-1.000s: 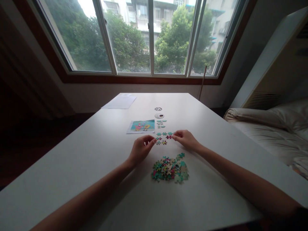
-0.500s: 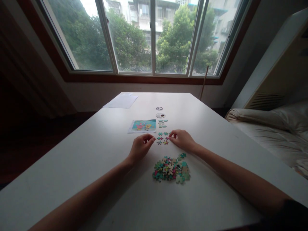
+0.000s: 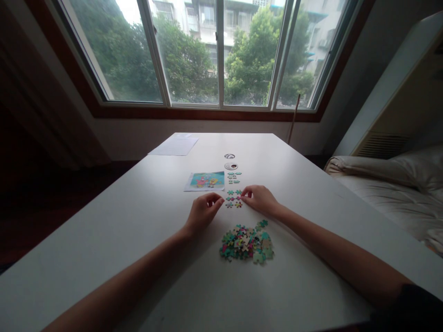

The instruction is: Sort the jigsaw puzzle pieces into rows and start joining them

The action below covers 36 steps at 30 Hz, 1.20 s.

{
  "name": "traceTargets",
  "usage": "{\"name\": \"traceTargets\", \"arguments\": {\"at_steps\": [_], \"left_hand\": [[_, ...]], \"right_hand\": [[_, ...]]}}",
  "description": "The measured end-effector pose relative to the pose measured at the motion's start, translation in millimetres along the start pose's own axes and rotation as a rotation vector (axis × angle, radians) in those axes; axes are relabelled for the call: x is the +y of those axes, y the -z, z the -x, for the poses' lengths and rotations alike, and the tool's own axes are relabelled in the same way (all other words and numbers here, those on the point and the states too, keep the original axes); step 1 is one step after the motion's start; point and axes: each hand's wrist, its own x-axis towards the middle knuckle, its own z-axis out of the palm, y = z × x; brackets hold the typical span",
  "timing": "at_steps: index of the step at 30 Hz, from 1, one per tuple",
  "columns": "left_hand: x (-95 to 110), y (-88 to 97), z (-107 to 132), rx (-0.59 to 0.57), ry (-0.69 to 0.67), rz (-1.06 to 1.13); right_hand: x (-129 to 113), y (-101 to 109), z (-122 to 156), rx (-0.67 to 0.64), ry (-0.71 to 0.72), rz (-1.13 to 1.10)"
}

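Note:
Small rows of jigsaw puzzle pieces (image 3: 230, 204) lie on the table between my two hands. My left hand (image 3: 205, 211) is closed in a pinch, its thumb and finger at the left edge of a pink and green puzzle piece (image 3: 229, 199). From the other side my right hand (image 3: 259, 199) pinches a pink puzzle piece (image 3: 238, 198), which lies close against the first one. Whether the two are interlocked is too small to tell. Nearer to me is a heap of mixed puzzle pieces (image 3: 245, 244), mostly green, with some pink and beige.
The white table (image 3: 138, 216) carries a colourful cartoon picture sheet (image 3: 207, 180) left of the pieces. Farther back lie more green pieces (image 3: 234, 177), two round items (image 3: 230, 166) and white paper sheets (image 3: 175, 145). A sofa (image 3: 380, 184) stands at the right.
My right hand has shifted slightly left with the pink puzzle piece, closing the gap to the piece at my left hand. My left hand has barely moved.

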Motion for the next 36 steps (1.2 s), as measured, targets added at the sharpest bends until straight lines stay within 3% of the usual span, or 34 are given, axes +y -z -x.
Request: {"name": "traceTargets", "arguments": {"at_steps": [5,8,10,12,14,16,32,36], "left_hand": [[0,-0.4,0,-0.007,-0.010,0.003],[2,-0.8,-1,-0.010,-0.002,0.003],[2,-1.3,-1,-0.011,0.005,0.003],[3,-2.0,-1,-0.014,0.008,0.004],[3,-3.1,-1,-0.018,0.001,-0.003],[4,-4.2,0,-0.021,-0.017,-0.016],[13,-9.3,13,-0.103,-0.239,-0.053],[21,-7.8,17,-0.189,-0.291,-0.026]], "right_hand": [[2,-1,-1,0.026,0.018,-0.043],[7,8,1,0.022,0.117,-0.132],[14,21,6,-0.091,0.210,-0.211],[21,34,14,-0.290,0.274,-0.282],[29,44,24,-0.456,0.284,-0.319],[36,49,33,-0.521,0.259,-0.340],[35,47,42,-0.635,0.239,-0.352],[26,43,41,-0.542,0.245,-0.484]]}}
